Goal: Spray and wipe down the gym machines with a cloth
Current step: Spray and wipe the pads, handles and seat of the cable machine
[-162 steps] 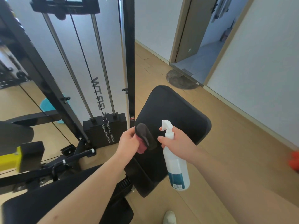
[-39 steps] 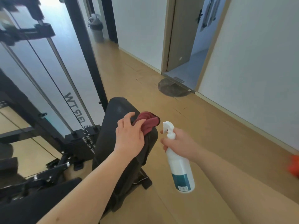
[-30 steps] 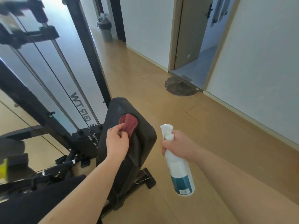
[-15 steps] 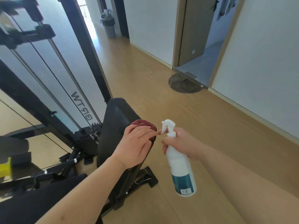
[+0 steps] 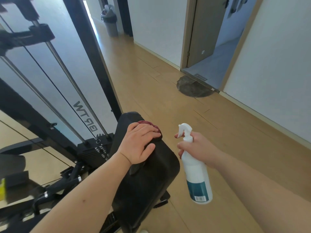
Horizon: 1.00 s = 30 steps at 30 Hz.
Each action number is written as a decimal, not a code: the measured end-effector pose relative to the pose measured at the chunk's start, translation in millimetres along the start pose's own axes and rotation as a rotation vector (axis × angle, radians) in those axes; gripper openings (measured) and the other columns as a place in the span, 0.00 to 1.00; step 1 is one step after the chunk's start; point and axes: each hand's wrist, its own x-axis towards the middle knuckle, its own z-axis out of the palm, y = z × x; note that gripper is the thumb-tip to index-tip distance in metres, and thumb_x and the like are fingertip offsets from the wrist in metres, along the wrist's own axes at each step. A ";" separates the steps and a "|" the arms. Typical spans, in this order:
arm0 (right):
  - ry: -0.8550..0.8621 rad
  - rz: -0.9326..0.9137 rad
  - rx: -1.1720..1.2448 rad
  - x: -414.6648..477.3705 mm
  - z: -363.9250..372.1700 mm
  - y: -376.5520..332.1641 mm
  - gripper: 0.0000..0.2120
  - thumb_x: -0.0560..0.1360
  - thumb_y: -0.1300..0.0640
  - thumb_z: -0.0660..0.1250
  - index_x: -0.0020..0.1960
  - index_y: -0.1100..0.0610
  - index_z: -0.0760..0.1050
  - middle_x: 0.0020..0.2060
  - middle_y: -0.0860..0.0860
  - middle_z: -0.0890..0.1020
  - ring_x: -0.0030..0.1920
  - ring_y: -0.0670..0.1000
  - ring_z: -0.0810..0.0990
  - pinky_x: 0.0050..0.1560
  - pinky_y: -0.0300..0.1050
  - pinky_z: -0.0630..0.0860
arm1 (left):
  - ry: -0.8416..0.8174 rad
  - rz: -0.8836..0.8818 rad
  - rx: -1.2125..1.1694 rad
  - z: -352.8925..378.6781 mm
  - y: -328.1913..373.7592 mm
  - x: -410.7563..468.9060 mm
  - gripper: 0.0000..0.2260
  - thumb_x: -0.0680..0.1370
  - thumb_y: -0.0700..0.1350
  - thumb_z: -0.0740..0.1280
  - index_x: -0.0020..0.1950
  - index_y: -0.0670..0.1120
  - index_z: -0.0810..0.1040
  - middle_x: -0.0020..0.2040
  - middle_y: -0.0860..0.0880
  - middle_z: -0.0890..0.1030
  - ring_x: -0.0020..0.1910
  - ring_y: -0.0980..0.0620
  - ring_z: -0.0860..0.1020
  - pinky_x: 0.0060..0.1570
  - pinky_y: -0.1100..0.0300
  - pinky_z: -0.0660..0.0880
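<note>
A black padded backrest (image 5: 148,179) of the gym machine stands upright in front of me. My left hand (image 5: 139,143) lies flat on its top edge and presses a dark red cloth (image 5: 149,123) against the pad; only the cloth's far rim shows past my fingers. To the right, my right hand (image 5: 198,148) grips the neck of a white spray bottle (image 5: 196,172) with a teal label, index finger by the trigger. The nozzle points left toward the pad.
The machine's black frame post (image 5: 94,52), chrome guide rods (image 5: 72,84) and weight stack (image 5: 94,148) stand left of the pad against a mirror. Wood floor stretches right to a white wall. A round grey mat (image 5: 193,88) lies at an open doorway; a grey bin (image 5: 110,22) stands far back.
My left hand has slid the cloth along the pad's top, back to the upper edge, over the last second. The spray bottle has stayed to the right, shifting only slightly.
</note>
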 end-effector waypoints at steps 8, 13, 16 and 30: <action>0.063 -0.021 -0.215 45.2 11.6 -34.8 0.12 0.75 0.55 0.69 0.57 0.42 0.76 0.39 0.48 0.84 0.43 0.51 0.84 0.48 0.49 0.83 | 0.094 -0.011 -0.064 -1.9 -65.2 24.8 0.24 0.82 0.53 0.51 0.56 0.48 0.86 0.56 0.51 0.85 0.61 0.49 0.79 0.64 0.49 0.67; 0.066 -0.037 -0.378 47.9 22.5 -47.5 0.12 0.75 0.55 0.69 0.59 0.50 0.77 0.39 0.47 0.80 0.39 0.48 0.79 0.39 0.42 0.76 | 0.170 -0.150 -0.176 -2.7 -74.3 32.2 0.25 0.83 0.51 0.49 0.51 0.48 0.87 0.54 0.52 0.85 0.59 0.51 0.79 0.62 0.62 0.60; 0.066 -0.049 -0.364 44.5 22.9 -47.8 0.12 0.76 0.55 0.69 0.58 0.49 0.77 0.39 0.48 0.81 0.39 0.47 0.78 0.38 0.41 0.74 | 0.179 -0.232 -0.162 -2.4 -60.7 30.5 0.26 0.84 0.50 0.49 0.49 0.49 0.87 0.53 0.54 0.85 0.59 0.53 0.78 0.64 0.59 0.62; -0.028 -0.155 -0.323 35.4 -9.5 -16.9 0.13 0.73 0.56 0.69 0.56 0.45 0.77 0.40 0.48 0.82 0.43 0.51 0.81 0.46 0.51 0.81 | 0.322 -0.238 -0.178 19.0 81.8 -10.4 0.25 0.86 0.50 0.50 0.47 0.53 0.87 0.48 0.60 0.85 0.55 0.59 0.81 0.69 0.47 0.67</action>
